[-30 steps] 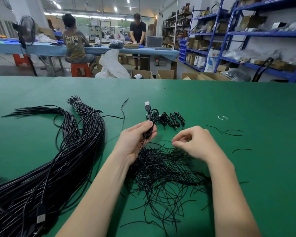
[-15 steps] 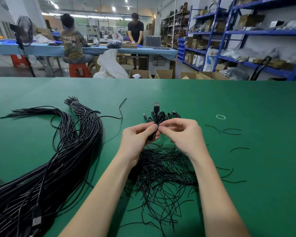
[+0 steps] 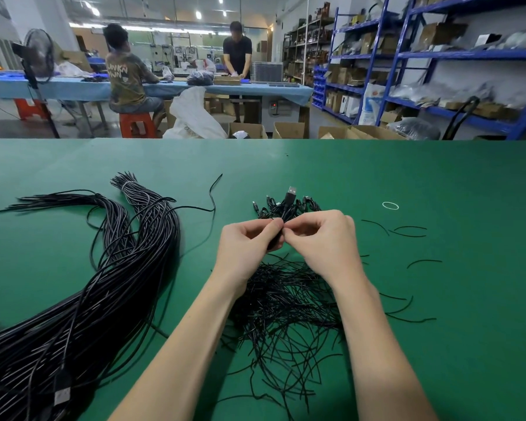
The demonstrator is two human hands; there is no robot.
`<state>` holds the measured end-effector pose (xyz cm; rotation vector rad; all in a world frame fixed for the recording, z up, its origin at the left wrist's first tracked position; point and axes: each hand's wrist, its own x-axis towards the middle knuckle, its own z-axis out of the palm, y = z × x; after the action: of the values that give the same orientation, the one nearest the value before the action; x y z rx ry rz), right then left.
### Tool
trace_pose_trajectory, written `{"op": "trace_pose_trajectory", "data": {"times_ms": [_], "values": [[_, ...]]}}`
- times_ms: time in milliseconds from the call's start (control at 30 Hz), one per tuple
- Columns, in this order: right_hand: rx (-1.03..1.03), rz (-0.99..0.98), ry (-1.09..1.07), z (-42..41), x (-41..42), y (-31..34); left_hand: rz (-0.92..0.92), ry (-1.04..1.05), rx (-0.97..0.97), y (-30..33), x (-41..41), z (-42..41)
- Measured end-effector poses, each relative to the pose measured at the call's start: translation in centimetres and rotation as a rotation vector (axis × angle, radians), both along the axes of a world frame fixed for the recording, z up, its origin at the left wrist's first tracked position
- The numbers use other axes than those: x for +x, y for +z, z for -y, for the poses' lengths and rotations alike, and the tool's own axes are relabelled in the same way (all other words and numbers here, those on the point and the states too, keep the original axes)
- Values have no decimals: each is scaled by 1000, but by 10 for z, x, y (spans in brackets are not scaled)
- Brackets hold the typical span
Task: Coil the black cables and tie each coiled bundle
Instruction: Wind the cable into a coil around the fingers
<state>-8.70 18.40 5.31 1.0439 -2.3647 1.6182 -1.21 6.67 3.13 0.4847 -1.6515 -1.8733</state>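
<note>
Green cloth covers the counter (image 3: 438, 183). Over its middle the left hand (image 3: 243, 247) and the right hand (image 3: 325, 241) meet, fingers curled, both pinching a small coiled cable (image 3: 281, 220) held between them just above the surface. Its USB plug (image 3: 291, 190) sticks up past the fingertips, pointing away from the person. What the right hand's fingertips hold against the coil is too small to make out.

Just behind the hands lies a small heap of coiled bundles (image 3: 304, 205) on the counter. Under and between the forearms spreads a loose pile of thin black ties (image 3: 286, 314), with a few strays (image 3: 407, 232) scattered to the right. A thick sheaf of long black cables (image 3: 104, 287) sweeps from the near left corner toward the far left, one tuft of it bound by a pale band (image 3: 127, 185). A white rubber band (image 3: 390, 205) lies alone, well to the right.

Beyond the counter, open cardboard boxes (image 3: 287, 130) stand on the floor, their contents hidden. Blue shelves (image 3: 468, 54) at the right carry boxes and bags.
</note>
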Motion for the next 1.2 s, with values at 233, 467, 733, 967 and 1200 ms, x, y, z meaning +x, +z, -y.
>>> {"op": "trace_pose_trajectory", "data": {"times_ms": [233,467,733,967,1200], "values": [[-267,714,187,-3,-2,-3,-39,-62,212,5,2,0],[-184,981,281,-9,-12,-6,-44,-129,331,7,5,-6],[-597,1395,362,-4,-9,-7,-77,-227,529,13,6,-10],[-629,1391,368,0,-5,-6,-111,-253,555,17,9,-6],[-789,1423,370,4,-1,-6,-53,-375,787,19,12,-7]]}}
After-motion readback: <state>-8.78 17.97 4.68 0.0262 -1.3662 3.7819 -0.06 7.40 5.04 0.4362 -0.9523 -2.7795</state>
